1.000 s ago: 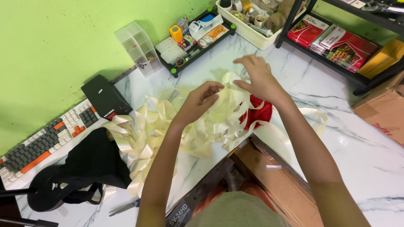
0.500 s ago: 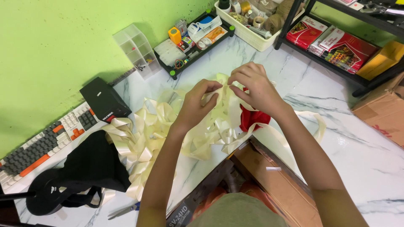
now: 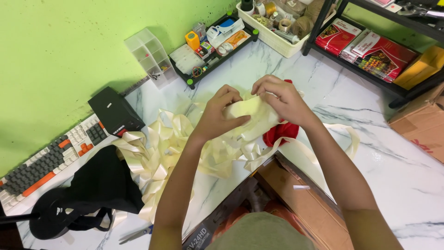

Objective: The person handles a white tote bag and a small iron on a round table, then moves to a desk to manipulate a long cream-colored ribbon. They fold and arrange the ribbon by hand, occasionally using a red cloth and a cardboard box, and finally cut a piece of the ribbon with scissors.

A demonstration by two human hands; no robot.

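We see left hand (image 3: 221,115) and right hand (image 3: 281,101) both pinching cream ribbon (image 3: 249,115) above tabletop (image 3: 402,171). Ribbon light, floppy, probably slippery; grip flat band near fold. Red item (image 3: 280,132) beneath, unclear.

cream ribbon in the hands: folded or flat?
Folded. Both hands, left and right, pinch the cream ribbon doubled into a loop above the marble table.

Two hands (image 3: 222,113), one keyboard (image 3: 46,159), one black box (image 3: 115,111), one scissors (image 3: 134,235).
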